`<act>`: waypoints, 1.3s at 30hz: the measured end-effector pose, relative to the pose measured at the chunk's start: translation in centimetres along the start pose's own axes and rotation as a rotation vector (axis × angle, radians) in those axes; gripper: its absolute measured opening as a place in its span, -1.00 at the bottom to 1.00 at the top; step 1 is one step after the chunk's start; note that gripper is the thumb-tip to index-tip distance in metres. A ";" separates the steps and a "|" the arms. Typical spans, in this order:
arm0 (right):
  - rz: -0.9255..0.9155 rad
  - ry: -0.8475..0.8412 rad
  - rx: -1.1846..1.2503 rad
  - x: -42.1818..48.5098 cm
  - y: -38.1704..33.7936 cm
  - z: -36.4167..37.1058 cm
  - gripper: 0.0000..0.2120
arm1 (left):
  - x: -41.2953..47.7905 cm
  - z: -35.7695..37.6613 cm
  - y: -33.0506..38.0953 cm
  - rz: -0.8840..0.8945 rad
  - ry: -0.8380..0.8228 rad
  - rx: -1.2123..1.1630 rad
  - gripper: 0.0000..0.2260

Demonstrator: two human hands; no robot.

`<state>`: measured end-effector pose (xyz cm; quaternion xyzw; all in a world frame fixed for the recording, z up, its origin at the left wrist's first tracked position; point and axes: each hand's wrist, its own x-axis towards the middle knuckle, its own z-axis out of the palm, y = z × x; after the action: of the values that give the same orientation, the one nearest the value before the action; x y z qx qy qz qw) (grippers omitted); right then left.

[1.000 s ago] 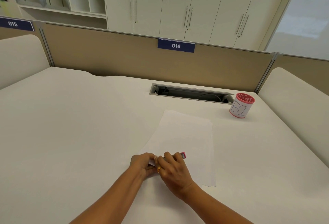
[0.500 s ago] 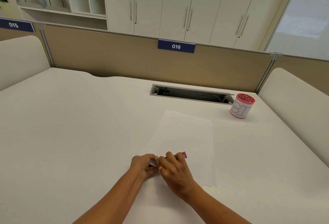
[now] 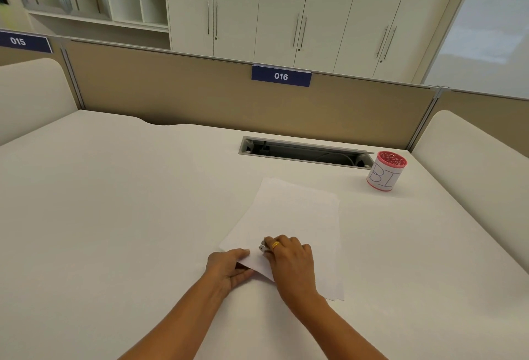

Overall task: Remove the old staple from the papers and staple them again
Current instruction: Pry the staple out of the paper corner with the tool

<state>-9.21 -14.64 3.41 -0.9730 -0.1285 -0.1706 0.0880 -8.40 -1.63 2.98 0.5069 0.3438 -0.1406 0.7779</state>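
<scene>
A thin stack of white papers lies on the white desk in front of me. My left hand pinches the stack's near left corner, which is lifted slightly off the desk. My right hand, with a gold ring on one finger, rests on the papers just right of that corner and is closed around a small stapler. Only the stapler's metal tip shows, pointing left toward the corner. The staple itself is too small to see.
A pink mesh cup with a paper label stands at the back right. An open cable slot is sunk into the desk behind the papers. Beige partition panels close off the back and both sides.
My right hand has turned the stapler: its pink end is now hidden and its metal tip shows on the left. My left hand has slid back and now pinches the raised paper corner.
</scene>
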 end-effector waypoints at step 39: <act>-0.028 -0.126 -0.125 0.9 0.7 0.2 -0.64 | 0.7 -0.7 3.4 1.133 -0.089 1.587 -0.58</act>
<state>-8.08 -15.06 3.44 -0.9835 -0.1363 -0.1178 0.0163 -6.27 0.60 4.70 0.9678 -0.1748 0.0446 0.1753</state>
